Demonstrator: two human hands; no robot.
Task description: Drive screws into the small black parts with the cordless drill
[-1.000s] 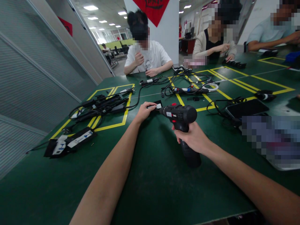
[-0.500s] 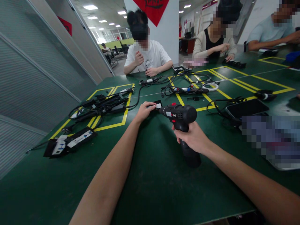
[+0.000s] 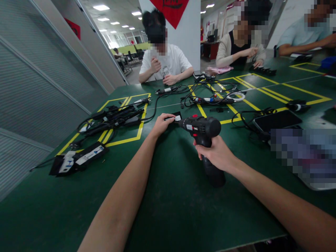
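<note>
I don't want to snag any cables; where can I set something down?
Bare table between left arm and right arm, nearer than the drill; and left of the left arm, nearer than the black packets. Crowded: the cable tangle beyond those packets, and around the phone.

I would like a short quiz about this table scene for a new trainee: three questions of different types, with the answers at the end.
1. Which hand holds the black drill?
A. the left
B. the right hand
C. neither

2. True or false: the tape lines on the table are red.

3. Fill in one word, "front" or "rear": the fingers of the left hand are near the ____ end of the drill.

Key: 1. B; 2. False, they are yellow; 3. front.
</note>
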